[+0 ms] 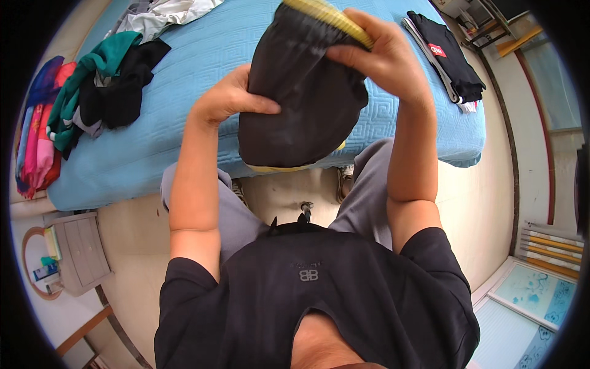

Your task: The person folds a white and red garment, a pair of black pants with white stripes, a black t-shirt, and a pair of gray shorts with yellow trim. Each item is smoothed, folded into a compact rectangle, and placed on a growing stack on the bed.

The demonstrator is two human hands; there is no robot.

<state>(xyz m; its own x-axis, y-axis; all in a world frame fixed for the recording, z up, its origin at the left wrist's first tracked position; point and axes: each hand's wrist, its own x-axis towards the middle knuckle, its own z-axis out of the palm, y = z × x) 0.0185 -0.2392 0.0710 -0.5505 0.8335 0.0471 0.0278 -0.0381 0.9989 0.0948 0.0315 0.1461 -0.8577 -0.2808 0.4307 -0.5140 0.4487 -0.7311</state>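
Between my two hands I hold up a black garment (301,111) with yellow edges, probably shorts, gathered near its top. My left hand (230,95) is closed on its left side, the thumb lying across the front and the fingers hidden behind the cloth. At the upper right corner, my right hand (393,61) pinches the gathered part beside the yellow band. The garment hangs over the front edge of a bed with a light blue quilted cover (196,43).
A stack of folded black clothes (445,58) lies on the bed's right side. Loose green and black clothes (117,86), pink and blue cloths (43,135) and a white cloth (166,15) lie at the left. A small cabinet (80,246) stands lower left.
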